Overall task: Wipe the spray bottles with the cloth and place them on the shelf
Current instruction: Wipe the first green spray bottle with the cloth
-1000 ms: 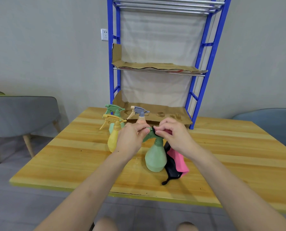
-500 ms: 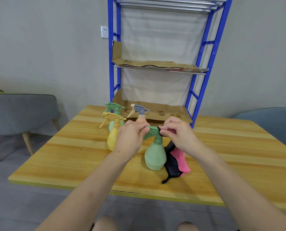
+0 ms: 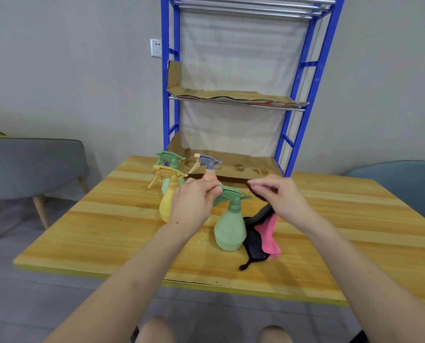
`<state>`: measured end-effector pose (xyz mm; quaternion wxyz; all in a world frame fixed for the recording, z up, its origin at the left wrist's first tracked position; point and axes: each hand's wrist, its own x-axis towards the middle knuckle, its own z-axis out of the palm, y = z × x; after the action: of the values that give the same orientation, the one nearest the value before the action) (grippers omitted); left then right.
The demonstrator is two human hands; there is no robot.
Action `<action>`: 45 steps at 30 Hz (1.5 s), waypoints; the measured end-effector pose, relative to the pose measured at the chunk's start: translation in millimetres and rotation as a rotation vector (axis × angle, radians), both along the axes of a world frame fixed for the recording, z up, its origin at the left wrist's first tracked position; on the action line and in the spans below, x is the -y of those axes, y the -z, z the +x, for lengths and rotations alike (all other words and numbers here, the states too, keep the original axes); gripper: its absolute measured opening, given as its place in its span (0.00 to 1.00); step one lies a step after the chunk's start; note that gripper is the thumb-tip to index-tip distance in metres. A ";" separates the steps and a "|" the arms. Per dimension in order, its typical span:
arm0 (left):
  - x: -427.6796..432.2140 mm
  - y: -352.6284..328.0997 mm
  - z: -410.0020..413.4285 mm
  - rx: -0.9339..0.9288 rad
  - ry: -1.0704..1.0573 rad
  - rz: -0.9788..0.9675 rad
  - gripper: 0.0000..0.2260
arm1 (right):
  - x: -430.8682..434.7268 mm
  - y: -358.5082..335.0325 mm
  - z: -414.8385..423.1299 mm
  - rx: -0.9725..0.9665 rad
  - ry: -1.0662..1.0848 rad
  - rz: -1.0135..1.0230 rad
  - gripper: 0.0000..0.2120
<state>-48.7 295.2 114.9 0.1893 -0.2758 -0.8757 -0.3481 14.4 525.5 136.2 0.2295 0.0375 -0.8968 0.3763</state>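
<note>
A pale green spray bottle [image 3: 230,229] stands upright on the wooden table [image 3: 112,233]. My left hand [image 3: 194,204] pinches the front of its green trigger head. My right hand [image 3: 278,196] holds the black and pink cloth [image 3: 262,233] just right of the trigger head, apart from it; the cloth hangs down to the table beside the bottle. Behind my left hand stand a yellow bottle [image 3: 168,194], a second green bottle [image 3: 170,160] and a peach bottle with a grey head [image 3: 209,167]. The blue shelf [image 3: 305,95] rises at the table's far edge, lined with cardboard.
A grey chair [image 3: 33,167] stands left of the table and a blue-grey chair [image 3: 404,184] at the right. The lower cardboard shelf level [image 3: 243,169] sits at table height behind the bottles. A wall socket [image 3: 156,47] is left of the shelf.
My right hand has pulled the cloth off the trigger head and moved right, so the green head now shows. My left hand keeps its hold. The view has shifted slightly.
</note>
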 end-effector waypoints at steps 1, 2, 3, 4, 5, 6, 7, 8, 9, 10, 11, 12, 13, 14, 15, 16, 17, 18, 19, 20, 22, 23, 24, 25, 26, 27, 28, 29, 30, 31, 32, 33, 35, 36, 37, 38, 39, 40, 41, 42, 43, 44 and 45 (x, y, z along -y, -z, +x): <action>-0.2 -1.0 0.2 0.010 -0.006 0.000 0.08 | 1.3 -6.6 -1.2 -0.055 0.029 -0.073 0.09; -0.3 -1.6 0.1 0.017 -0.011 -0.001 0.09 | 3.2 -13.7 -3.0 -0.108 0.055 -0.136 0.09; 0.0 -1.6 0.1 0.020 -0.013 0.001 0.09 | 5.6 -20.3 -5.2 -0.153 0.073 -0.181 0.08; 0.3 -1.5 -0.2 0.022 -0.012 0.003 0.09 | 9.0 -25.7 -7.9 -0.188 0.085 -0.214 0.08; 0.5 -1.5 -0.2 0.023 -0.010 0.006 0.09 | 13.5 -29.7 -10.1 -0.214 0.086 -0.239 0.07; 0.4 -1.6 -0.3 0.025 -0.009 0.009 0.09 | 18.6 -31.9 -11.7 -0.227 0.079 -0.257 0.07; 0.2 -1.6 -0.2 0.027 -0.009 0.012 0.09 | 23.8 -32.4 -11.8 -0.227 0.059 -0.261 0.07; -0.1 -1.5 -0.2 0.027 -0.011 0.016 0.09 | 28.3 -29.7 -11.5 -0.211 0.034 -0.236 0.07; -0.1 -1.2 -0.4 0.028 -0.017 0.021 0.09 | 32.2 -24.8 -10.3 -0.181 0.002 -0.183 0.07; -0.3 -0.9 -0.7 0.029 -0.022 0.025 0.09 | 35.0 -17.6 -8.9 -0.142 -0.031 -0.123 0.07; -0.6 -0.4 -1.1 0.031 -0.024 0.028 0.08 | 36.6 -9.8 -7.3 -0.102 -0.068 -0.084 0.07; -0.8 0.4 -1.7 0.038 -0.022 0.034 0.08 | 37.5 -2.5 -5.6 -0.070 -0.102 -0.076 0.07; -0.7 0.9 -2.3 0.048 -0.017 0.044 0.08 | 37.9 3.4 -3.5 -0.048 -0.130 -0.096 0.07; -0.9 1.4 -3.1 0.060 -0.012 0.053 0.08 | 37.8 7.5 -1.6 -0.037 -0.150 -0.135 0.08; -1.2 1.8 -3.9 0.067 -0.012 0.059 0.08 | 37.3 9.4 0.3 -0.036 -0.167 -0.176 0.08; -1.8 2.0 -4.4 0.071 -0.015 0.059 0.08 | 36.9 10.0 1.6 -0.044 -0.177 -0.205 0.09; -2.5 2.5 -4.9 0.076 -0.019 0.059 0.08 | 36.9 10.5 2.4 -0.053 -0.180 -0.217 0.08; -3.1 3.2 -5.7 0.081 -0.019 0.063 0.07 | 37.3 11.9 1.7 -0.059 -0.169 -0.214 0.07; -3.5 4.2 -6.7 0.091 -0.015 0.075 0.07 | 38.4 14.0 0.5 -0.060 -0.149 -0.194 0.07; -3.9 5.1 -7.5 0.104 -0.007 0.091 0.07 | 40.0 16.6 -1.1 -0.054 -0.118 -0.161 0.09; -4.4 7.1 -9.3 0.120 0.009 0.120 0.06 | 43.6 22.3 -3.2 -0.055 -0.056 -0.080 0.13; -4.7 8.2 -10.1 0.119 0.013 0.128 0.06 | 44.7 25.1 -4.1 -0.069 -0.036 -0.050 0.14; -5.3 9.0 -10.5 0.117 0.011 0.132 0.07 | 45.6 27.4 -4.7 -0.090 -0.029 -0.029 0.15; -5.8 9.7 -10.7 0.112 0.009 0.135 0.07 | 46.4 29.3 -5.4 -0.112 -0.021 -0.009 0.15; -6.3 10.5 -10.9 0.106 0.008 0.140 0.07 | 47.7 31.3 -6.5 -0.134 -0.008 0.012 0.15; -7.0 11.8 -11.2 0.101 0.012 0.148 0.07 | 49.9 33.5 -7.7 -0.159 0.010 0.033 0.15; -7.6 13.1 -10.9 0.100 0.017 0.157 0.07 | 52.2 36.0 -9.7 -0.185 0.031 0.055 0.14; -8.0 14.0 -10.5 0.100 0.023 0.166 0.07 | 54.2 38.2 -11.8 -0.208 0.045 0.078 0.14; -8.3 14.8 -10.4 0.101 0.027 0.173 0.08 | 55.7 40.0 -13.5 -0.223 0.052 0.097 0.13; -8.1 15.9 -11.1 0.102 0.031 0.179 0.08 | 56.5 41.5 -14.7 -0.230 0.049 0.105 0.12; -7.9 16.6 -12.0 0.102 0.031 0.181 0.08 | 56.8 42.1 -14.5 -0.232 0.037 0.098 0.10; -7.7 16.9 -12.4 0.102 0.029 0.179 0.07 | 56.0 41.9 -14.0 -0.227 0.021 0.076 0.09; -6.8 16.2 -14.1 0.096 0.023 0.165 0.07 | 51.3 40.0 -13.5 -0.196 -0.017 0.011 0.08; -6.5 15.7 -14.9 0.092 0.021 0.153 0.07 | 48.4 38.4 -12.8 -0.174 -0.028 -0.006 0.09; -5.8 15.0 -15.2 0.089 0.019 0.142 0.07 | 46.0 36.1 -12.1 -0.149 -0.036 -0.001 0.11; -5.1 13.9 -15.2 0.089 0.017 0.131 0.07 | 43.7 33.4 -11.7 -0.123 -0.047 0.012 0.12; -4.4 13.1 -15.3 0.089 0.020 0.128 0.07 | 41.2 30.6 -11.2 -0.093 -0.064 0.023 0.13; -3.9 13.0 -15.7 0.091 0.024 0.134 0.06 | 39.5 28.4 -10.3 -0.062 -0.081 0.031 0.13; -3.7 13.6 -16.0 0.095 0.030 0.145 0.06 | 39.0 27.4 -9.2 -0.036 -0.087 0.045 0.13; -4.1 13.9 -14.9 0.103 0.033 0.160 0.06 | 39.7 27.5 -8.2 -0.023 -0.077 0.067 0.13; -4.8 14.6 -13.6 0.112 0.036 0.177 0.06 | 41.5 27.9 -7.6 -0.027 -0.054 0.098 0.12; -5.4 14.9 -12.1 0.116 0.034 0.194 0.06 | 43.9 28.3 -7.5 -0.038 -0.025 0.134 0.12; -6.1 15.9 -11.4 0.118 0.031 0.209 0.06 | 47.1 28.2 -7.2 -0.045 0.002 0.167 0.12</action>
<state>-60.1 301.3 99.1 0.1597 -0.2470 -0.8400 -0.4559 7.2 478.4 107.9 0.2461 0.0639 -0.9198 0.2990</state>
